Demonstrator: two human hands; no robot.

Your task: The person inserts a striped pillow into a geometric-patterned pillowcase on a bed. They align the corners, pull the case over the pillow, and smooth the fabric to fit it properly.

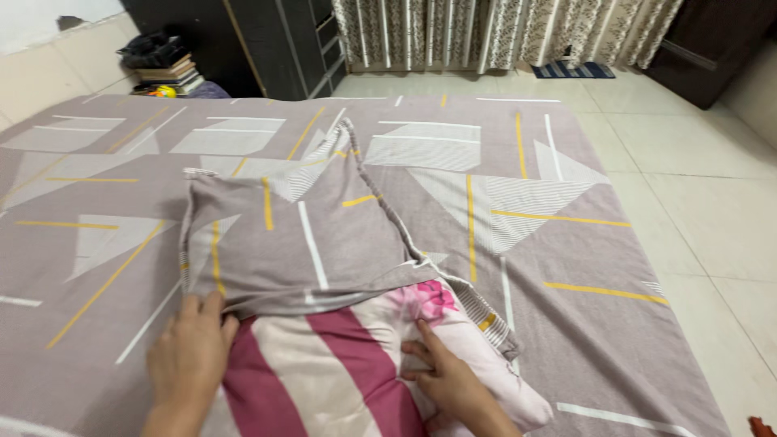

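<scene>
A pillow [332, 364] with pink, maroon and cream stripes and a floral print lies at the near edge of the bed. A mauve pillowcase [291, 235] with white and yellow lines covers its far half. My left hand [190, 356] grips the open edge of the pillowcase at the pillow's left side. My right hand [449, 380] rests on the bare pillow near its right side, fingers pressed into the fabric just below the pillowcase's hem.
The bed is covered by a matching mauve sheet [518, 210]. A dark wardrobe [259, 44] and a stack of books [166, 69] stand beyond the bed's far left. Patterned curtains [502, 32] hang at the back. Pale tiled floor [704, 178] runs along the right.
</scene>
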